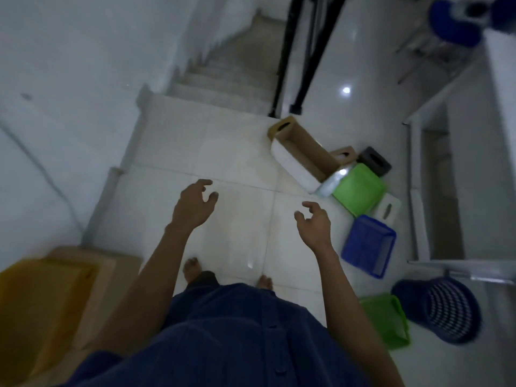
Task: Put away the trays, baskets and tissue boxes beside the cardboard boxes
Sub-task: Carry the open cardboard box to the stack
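Left hand (194, 203) and right hand (314, 223) are both empty, fingers loosely curled, held over the floor (237, 152). Toward the floor's right edge, clustered: long box (300, 152), green tray (358, 188), blue basket (368, 244), white tissue box (388, 209). Nearer the person: green basket (386, 319), round basket (438, 308). At the left edge, a yellow tray (39, 303) rests on a cardboard box (117, 272), both blurred.

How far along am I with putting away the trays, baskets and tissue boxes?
Looks done: one yellow tray sits at the cardboard box. In hand: nothing; left hand and right hand are empty. Left: green tray, blue basket, green basket, round dark-blue basket, brown tissue box, grey tissue box, white tissue box all lie on the floor to the right.
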